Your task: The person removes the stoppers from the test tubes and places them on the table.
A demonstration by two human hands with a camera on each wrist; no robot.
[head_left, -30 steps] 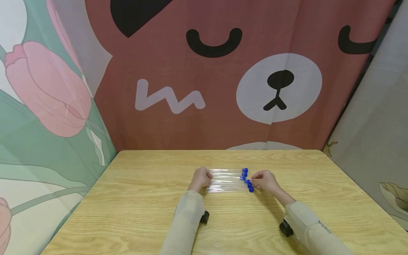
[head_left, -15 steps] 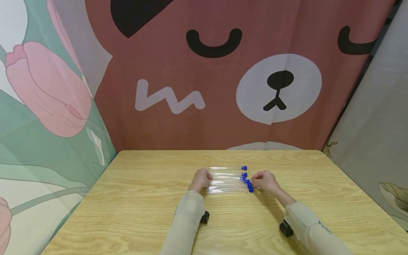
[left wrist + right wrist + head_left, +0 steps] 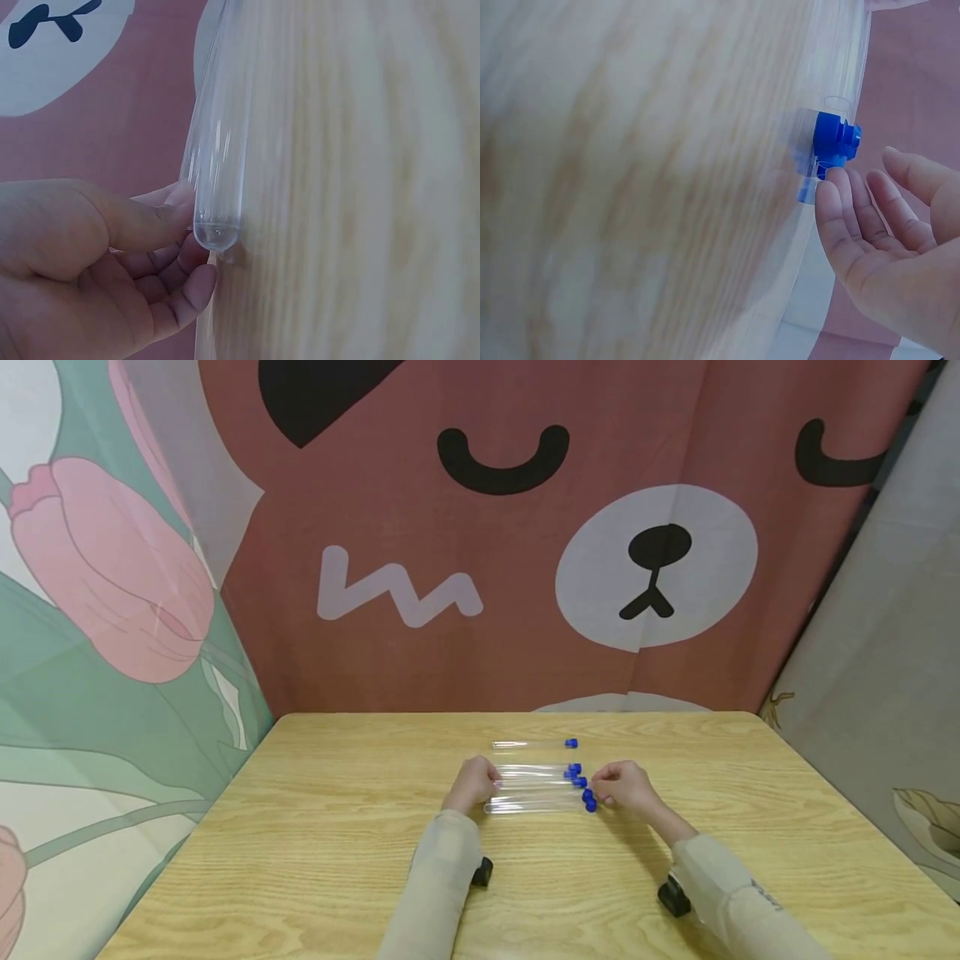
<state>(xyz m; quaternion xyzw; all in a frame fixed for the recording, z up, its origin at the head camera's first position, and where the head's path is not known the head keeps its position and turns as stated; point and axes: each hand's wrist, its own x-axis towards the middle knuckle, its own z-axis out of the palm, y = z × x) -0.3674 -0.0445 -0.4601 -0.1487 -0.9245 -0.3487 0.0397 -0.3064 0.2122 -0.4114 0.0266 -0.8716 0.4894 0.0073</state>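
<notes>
Several clear test tubes with blue caps lie side by side on the table, caps to the right. In the head view the farthest test tube [image 3: 528,745] lies apart from the others. A middle group [image 3: 532,771] is close together, and the nearest tubes [image 3: 532,806] lie slightly toward me. My left hand [image 3: 472,783] is at the rounded ends; in the left wrist view its thumb and fingers pinch the end of a test tube, behind the front tube [image 3: 219,195]. My right hand [image 3: 624,785] is beside the blue caps [image 3: 834,139], fingers loosely bent, thumb apart, fingertips right at the caps.
The wooden table [image 3: 337,860] runs back to a curtain [image 3: 420,668] with a bear's face. A floral curtain [image 3: 97,710] hangs at the left and a pale one [image 3: 885,652] at the right. Black wrist devices [image 3: 673,896] sit under the sleeves.
The farthest test tube has moved away toward the back, opening a gap to the rest. A middle tube has shifted back, apart from the nearest ones. Both hands have stayed nearly in place.
</notes>
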